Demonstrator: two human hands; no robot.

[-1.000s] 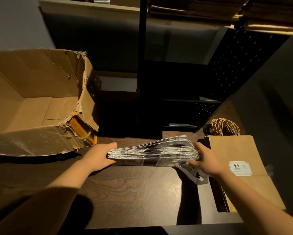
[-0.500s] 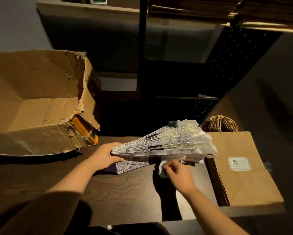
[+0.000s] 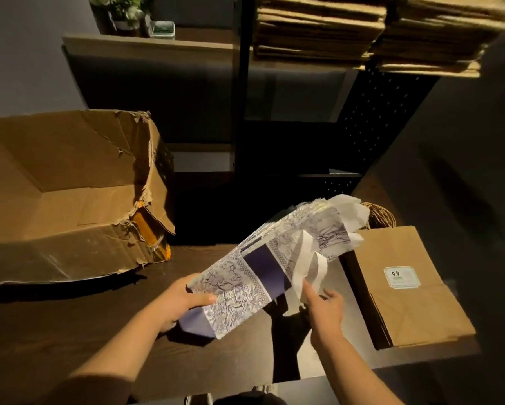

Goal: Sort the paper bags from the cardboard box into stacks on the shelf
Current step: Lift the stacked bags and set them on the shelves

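The left hand (image 3: 184, 299) grips the bottom edge of a bundle of blue-and-white patterned paper bags (image 3: 263, 267), tilted above the dark wooden bench (image 3: 70, 325). The right hand (image 3: 323, 306), fingers loosely spread, touches their white ribbon handles (image 3: 309, 264), between the torn brown cardboard box (image 3: 61, 197) and the flat brown paper bag stack (image 3: 406, 287).

Patterned white-and-navy paper bags (image 3: 263, 267) tilt mid-frame; torn, empty cardboard box (image 3: 70, 194) left; brown stacks (image 3: 318, 27) top right.

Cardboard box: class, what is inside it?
The cardboard box shows only bare brown floor and walls inside. Its near wall hides the front strip of floor.
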